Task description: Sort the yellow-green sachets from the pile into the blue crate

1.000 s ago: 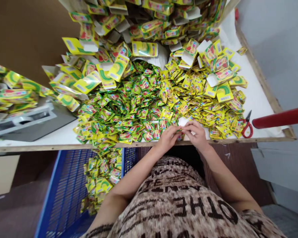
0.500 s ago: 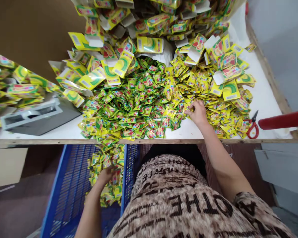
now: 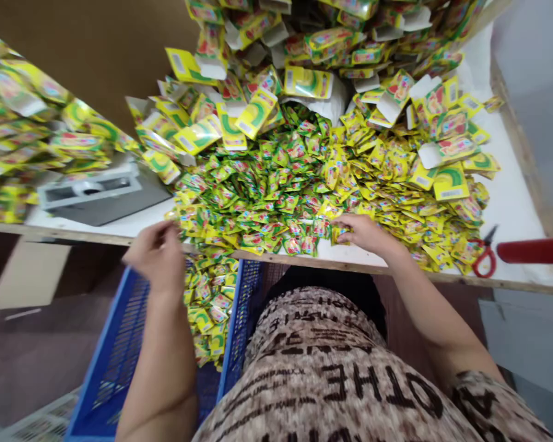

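Observation:
My right hand (image 3: 360, 233) is at the front of the pile, its fingers closed on a small yellow sachet (image 3: 337, 233). My left hand (image 3: 155, 248) hovers over the table's front edge at the left, fingers curled and blurred; what they hold, if anything, does not show. Between the hands lie green sachets (image 3: 258, 202), with yellow sachets (image 3: 396, 215) heaped to the right. Below the edge, a blue crate (image 3: 115, 350) holds yellow-green packets (image 3: 209, 307).
Small printed cartons (image 3: 308, 83), several with open flaps, are heaped behind the sachets. A grey box-like holder (image 3: 101, 196) stands left. Red-handled scissors (image 3: 485, 261) lie at the right, beside a red bar (image 3: 534, 250). A large brown cardboard panel (image 3: 96, 55) stands back left.
My left hand has risen from the crate to the table edge. My right hand has drawn slightly back toward the table's front edge. The view has shifted left.

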Tool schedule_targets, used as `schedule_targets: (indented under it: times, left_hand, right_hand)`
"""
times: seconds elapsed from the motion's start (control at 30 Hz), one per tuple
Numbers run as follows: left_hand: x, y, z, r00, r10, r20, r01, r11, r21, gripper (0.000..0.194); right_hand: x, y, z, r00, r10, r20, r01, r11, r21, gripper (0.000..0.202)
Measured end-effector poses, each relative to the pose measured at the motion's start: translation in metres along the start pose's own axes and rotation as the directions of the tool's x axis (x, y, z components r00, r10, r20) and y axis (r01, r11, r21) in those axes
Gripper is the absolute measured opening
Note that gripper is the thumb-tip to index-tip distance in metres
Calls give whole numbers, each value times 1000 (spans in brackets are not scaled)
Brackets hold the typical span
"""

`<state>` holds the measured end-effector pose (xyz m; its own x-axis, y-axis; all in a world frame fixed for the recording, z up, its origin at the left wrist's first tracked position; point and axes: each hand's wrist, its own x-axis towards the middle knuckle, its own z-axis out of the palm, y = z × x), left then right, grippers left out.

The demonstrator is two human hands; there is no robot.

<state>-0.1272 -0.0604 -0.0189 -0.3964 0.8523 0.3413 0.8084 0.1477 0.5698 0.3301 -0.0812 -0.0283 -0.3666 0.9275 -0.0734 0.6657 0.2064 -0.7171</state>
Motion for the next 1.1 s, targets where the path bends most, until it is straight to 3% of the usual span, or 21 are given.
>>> schedule_targets:
  times: [0.03, 0.13, 0.27, 0.4, 0.47, 0.53, 0.63, 0.7, 0.77, 0.83, 0.93, 1.0, 1.03, 1.07, 1.1]
  left_hand:
    - [15, 20, 12, 996, 68, -56, -74, 992, -102, 21]
    - [60, 70, 49, 958, 280, 58, -255, 930, -265, 17]
    - [117, 108, 94, 930, 350, 111, -317, 918, -239, 19]
    - [158, 131, 136, 984, 126, 125, -93, 965, -246, 33]
    - [171, 139, 154, 988, -1, 157, 43, 964, -261, 45]
    - [178, 146, 167, 981, -57, 184, 111, 949, -296, 53]
    - [176, 154, 168, 972, -33, 233, 133, 895, -427, 63]
    - [165, 159, 155, 949, -5, 316, 178, 834, -523, 62]
    - [147, 163, 130, 892, 31, 450, 270, 763, -588, 52]
    - [121, 167, 100, 792, 102, 602, 378, 693, -614, 43]
    - [63, 170, 65, 552, 276, 787, 528, 615, -586, 48]
    - [14, 171, 61, 357, 402, 843, 574, 617, -537, 52]
    - [-10, 171, 66, 288, 445, 848, 562, 638, -526, 53]
    - [-34, 173, 74, 263, 468, 844, 519, 669, -533, 54]
    - [-57, 175, 85, 281, 480, 831, 440, 705, -555, 57]
  right_hand:
    - [2, 0, 7, 999, -34, -2, 34, 996, -80, 27]
    - [5, 1, 21, 986, -141, -87, 108, 943, -314, 13]
    - [-18, -2, 33, 974, -185, -130, 102, 872, -479, 6]
    - [-62, -11, 48, 968, -168, -184, 88, 921, -380, 16]
    - [-81, -15, 54, 967, -120, -227, 54, 959, -279, 16]
    - [-93, -18, 57, 956, -77, -282, 20, 980, -199, 14]
    - [-99, -19, 59, 949, -15, -316, -28, 991, -133, 16]
    - [-96, -17, 60, 951, 58, -303, -101, 987, -128, 18]
    - [-89, -13, 62, 946, 141, -293, -185, 974, -128, 20]
    - [-81, -7, 63, 933, 210, -292, -246, 965, -90, 21]
    - [-72, 0, 60, 919, 298, -260, -302, 953, 23, 22]
    - [-70, 2, 57, 915, 339, -219, -326, 941, 93, 22]
    - [-69, 3, 56, 911, 356, -210, -336, 933, 126, 22]
    - [-69, 2, 56, 902, 374, -217, -346, 925, 156, 24]
    - [-68, 2, 56, 888, 393, -238, -357, 916, 183, 26]
